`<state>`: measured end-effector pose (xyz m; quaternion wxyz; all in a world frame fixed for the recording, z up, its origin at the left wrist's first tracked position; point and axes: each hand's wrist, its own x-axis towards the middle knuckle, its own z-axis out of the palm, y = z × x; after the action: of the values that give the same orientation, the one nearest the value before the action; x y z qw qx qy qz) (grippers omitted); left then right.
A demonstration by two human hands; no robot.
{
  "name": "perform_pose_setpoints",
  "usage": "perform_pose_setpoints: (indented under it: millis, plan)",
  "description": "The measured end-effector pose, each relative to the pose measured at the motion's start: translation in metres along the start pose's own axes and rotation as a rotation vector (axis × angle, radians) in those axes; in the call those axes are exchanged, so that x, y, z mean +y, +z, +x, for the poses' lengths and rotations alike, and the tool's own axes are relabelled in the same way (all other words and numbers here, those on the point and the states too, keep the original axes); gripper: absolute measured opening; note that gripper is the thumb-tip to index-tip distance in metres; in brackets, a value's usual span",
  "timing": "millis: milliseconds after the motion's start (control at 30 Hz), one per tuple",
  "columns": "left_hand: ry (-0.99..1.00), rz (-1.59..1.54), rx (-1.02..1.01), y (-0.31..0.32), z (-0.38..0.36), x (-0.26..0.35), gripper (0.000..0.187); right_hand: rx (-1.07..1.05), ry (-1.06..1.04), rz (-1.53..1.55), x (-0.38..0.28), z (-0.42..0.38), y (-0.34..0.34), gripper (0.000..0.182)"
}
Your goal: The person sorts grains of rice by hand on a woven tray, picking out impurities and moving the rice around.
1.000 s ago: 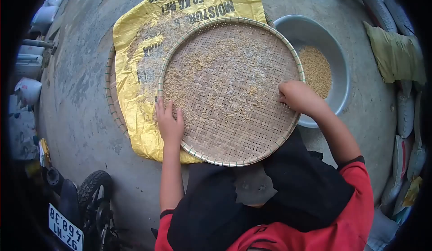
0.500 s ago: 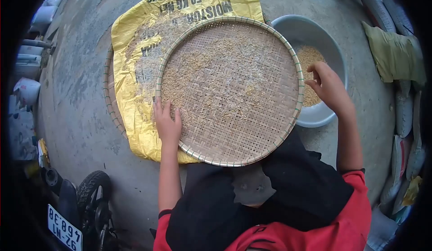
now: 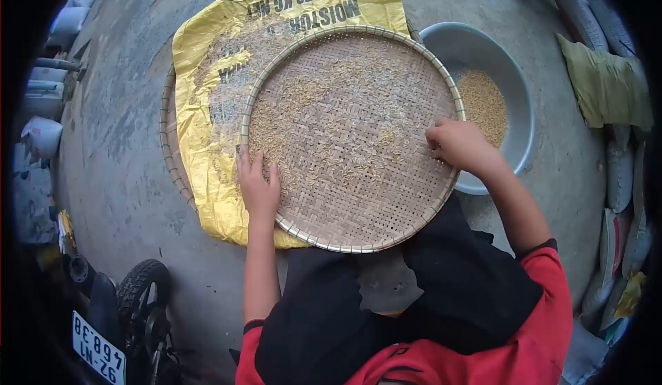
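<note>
A round woven bamboo winnowing tray (image 3: 386,212) rests over my lap, with unhusked rice grains (image 3: 289,102) scattered on it, thickest at the left. My left hand (image 3: 259,192) holds its lower left rim, fingers spread over the edge among the grains. Over the right part of the tray, my right hand (image 3: 458,145) is closed, fingertips curled together; whatever they pinch is hidden. Behind that hand stands a grey metal basin (image 3: 522,109) with a heap of grain (image 3: 486,105) in it. A yellow sack (image 3: 221,216) lies partly under the tray, strewn with husks and grain.
Another woven tray (image 3: 167,126) shows its edge beneath the sack. A motorbike (image 3: 141,295) stands at lower left. Filled sacks (image 3: 617,171) line the right side, one draped with an olive cloth (image 3: 603,81). White containers (image 3: 43,136) stand along the left edge.
My right hand has moved left from above the basin to over the tray's right side, its fingers more curled. The left hand stays at the rim.
</note>
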<state>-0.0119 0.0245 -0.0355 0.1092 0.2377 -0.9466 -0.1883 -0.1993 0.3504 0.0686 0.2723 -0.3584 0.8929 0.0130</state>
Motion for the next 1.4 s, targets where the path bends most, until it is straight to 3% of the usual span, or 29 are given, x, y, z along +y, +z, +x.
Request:
perform_pose_setpoints:
  millis: [267, 433, 500, 600, 700, 833, 1133, 1400]
  plan:
    - [-0.007, 0.027, -0.005, 0.001, -0.001, 0.000, 0.038, -0.009, -0.026, -0.006, 0.002, 0.003, 0.008, 0.008]
    - [0.004, 0.023, 0.003, 0.004, -0.001, -0.004, 0.038, 0.277, 0.047, 0.234, 0.016, -0.018, -0.021, 0.010]
    - [0.002, 0.015, -0.001, 0.004, -0.001, -0.003, 0.038, 0.472, 0.208, 0.126, 0.031, -0.032, -0.033, 0.014]
    - [0.013, 0.030, 0.013, 0.005, -0.002, -0.004, 0.038, 0.636, 0.281, 0.122, 0.047, -0.040, -0.040, 0.018]
    - [-0.008, 0.015, -0.002, 0.005, -0.002, -0.004, 0.039, 0.594, 0.157, 0.334, 0.027, -0.037, -0.033, 0.022]
    - [-0.002, 0.038, 0.001, 0.005, -0.002, -0.004, 0.039, 0.274, -0.068, 0.168, 0.007, -0.021, -0.012, 0.017]
    - [-0.017, 0.007, -0.023, 0.001, -0.001, -0.003, 0.040, 0.045, 0.076, 0.041, 0.006, -0.005, 0.007, 0.011]
    - [-0.004, -0.008, -0.008, 0.003, 0.000, -0.004, 0.039, 0.131, 0.084, 0.006, -0.002, -0.004, 0.011, 0.009]
